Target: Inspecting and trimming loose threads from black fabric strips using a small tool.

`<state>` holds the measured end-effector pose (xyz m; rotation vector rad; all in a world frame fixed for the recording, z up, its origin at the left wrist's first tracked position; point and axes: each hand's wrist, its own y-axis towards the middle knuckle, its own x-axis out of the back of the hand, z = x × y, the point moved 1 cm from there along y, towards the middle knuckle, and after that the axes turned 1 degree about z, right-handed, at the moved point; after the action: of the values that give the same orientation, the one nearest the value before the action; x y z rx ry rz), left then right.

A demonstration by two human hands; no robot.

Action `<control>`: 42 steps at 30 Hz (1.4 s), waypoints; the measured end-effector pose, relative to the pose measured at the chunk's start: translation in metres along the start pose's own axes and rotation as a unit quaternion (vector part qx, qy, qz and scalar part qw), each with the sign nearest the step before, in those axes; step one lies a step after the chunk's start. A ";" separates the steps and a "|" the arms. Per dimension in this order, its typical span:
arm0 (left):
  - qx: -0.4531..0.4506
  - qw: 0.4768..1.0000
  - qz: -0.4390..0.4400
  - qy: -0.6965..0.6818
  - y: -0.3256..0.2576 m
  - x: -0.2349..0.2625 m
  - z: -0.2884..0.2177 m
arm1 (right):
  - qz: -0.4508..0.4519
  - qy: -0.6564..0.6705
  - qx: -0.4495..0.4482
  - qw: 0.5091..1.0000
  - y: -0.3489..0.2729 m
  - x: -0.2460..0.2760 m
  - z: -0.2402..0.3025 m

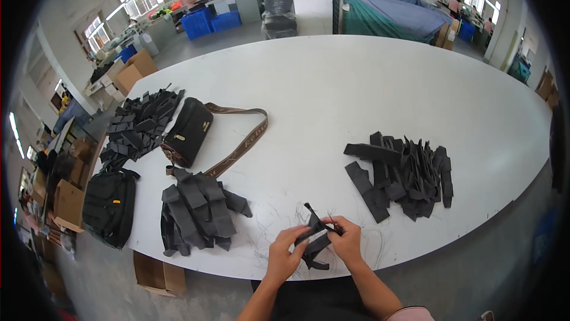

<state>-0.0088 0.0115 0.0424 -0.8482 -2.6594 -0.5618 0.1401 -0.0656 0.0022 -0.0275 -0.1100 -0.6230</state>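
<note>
Close to the table's near edge, a black fabric strip (320, 242) is folded and twisted between my two hands. My left hand (285, 254) pinches its left part between thumb and fingers. On the other side, my right hand (349, 241) is closed on the strip near its upper right; whether a small tool is also in those fingers I cannot tell. Loose dark threads (261, 236) lie scattered around both hands. A heap of similar black strips (409, 175) lies to the right, and another pile of black pieces (199, 207) to the left.
The white table (309, 95) has a curved-looking edge. At its left are a third black heap (142, 120), a dark shoulder bag (190, 130) with a brown strap (254, 134), and a black backpack (110, 208). A cardboard box (159, 274) sits below. People work beyond blue crates (196, 23).
</note>
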 end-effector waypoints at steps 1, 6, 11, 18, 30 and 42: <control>-0.003 1.000 -0.008 0.003 -0.003 0.002 0.001 | 0.045 -0.038 -0.039 0.998 -0.001 0.002 0.000; 0.278 0.911 0.005 -0.304 -0.029 -0.011 0.019 | 0.162 0.240 -0.301 0.908 -0.014 -0.005 -0.017; 0.317 0.929 0.010 -0.190 -0.031 -0.011 0.036 | 0.077 0.061 -0.074 0.992 -0.050 -0.008 0.013; 0.310 0.919 0.051 -0.238 -0.017 0.002 0.012 | 0.136 -0.027 0.031 0.990 -0.013 -0.014 0.054; 0.359 0.898 0.044 -0.252 -0.030 0.005 0.011 | 0.162 -0.309 0.222 0.910 -0.042 0.008 0.066; 0.326 0.936 0.024 -0.134 -0.031 0.004 0.007 | 0.103 -0.324 0.261 0.903 -0.046 0.000 0.061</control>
<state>-0.0319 -0.0064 0.0298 -0.8094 -2.7587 0.4734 0.1074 -0.0989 0.0623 0.2735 -0.9086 -0.3346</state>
